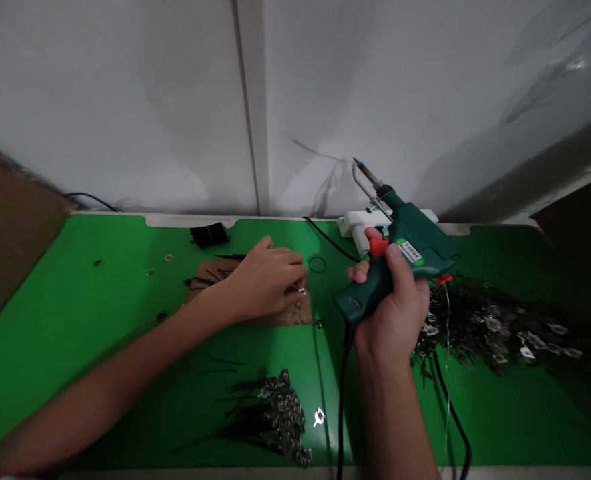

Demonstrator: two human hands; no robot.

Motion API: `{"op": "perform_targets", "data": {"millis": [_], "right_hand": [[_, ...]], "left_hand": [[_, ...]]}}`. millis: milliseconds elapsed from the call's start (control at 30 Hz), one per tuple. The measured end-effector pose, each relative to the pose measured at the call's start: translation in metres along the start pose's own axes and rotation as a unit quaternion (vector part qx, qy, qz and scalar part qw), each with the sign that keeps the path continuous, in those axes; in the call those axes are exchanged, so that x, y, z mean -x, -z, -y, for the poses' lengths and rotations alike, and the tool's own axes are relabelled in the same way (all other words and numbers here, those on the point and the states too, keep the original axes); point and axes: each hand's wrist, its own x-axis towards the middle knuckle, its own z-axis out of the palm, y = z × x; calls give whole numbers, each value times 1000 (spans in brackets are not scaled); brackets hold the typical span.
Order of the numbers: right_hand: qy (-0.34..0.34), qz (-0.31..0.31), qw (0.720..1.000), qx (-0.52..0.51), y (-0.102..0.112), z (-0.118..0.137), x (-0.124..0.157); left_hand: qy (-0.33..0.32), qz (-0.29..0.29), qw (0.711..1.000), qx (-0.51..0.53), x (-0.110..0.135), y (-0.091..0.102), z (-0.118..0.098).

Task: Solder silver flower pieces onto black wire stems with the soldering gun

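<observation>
My right hand (393,310) grips the handle of a dark green soldering gun (415,243), a finger by its red trigger, the metal tip pointing up and away toward the wall. My left hand (268,277) rests on a brown cardboard pad (210,272) with its fingers pinched together on a small metal terminal (301,291). The gun's black cord (343,393) hangs down toward the table's near edge.
A green table (75,320) meets a white wall. A pile of wires with metal terminals (278,417) lies near the front edge, a larger heap (495,323) at the right. A white power strip (358,223), black bundle (209,235) and cardboard box (10,227) stand around.
</observation>
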Motion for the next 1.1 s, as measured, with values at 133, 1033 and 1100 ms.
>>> {"op": "perform_targets", "data": {"millis": [133, 1033, 1100], "right_hand": [[-4, 4, 1000, -9, 0, 0, 0], [22, -5, 1000, -7, 3, 3, -3], [21, -9, 1000, -6, 2, 3, -3]], "left_hand": [[-3, 7, 1000, -12, -1, -6, -2], [-148, -19, 989, 21, 4, -31, -33], [-148, -23, 989, 17, 4, -34, -33]]}}
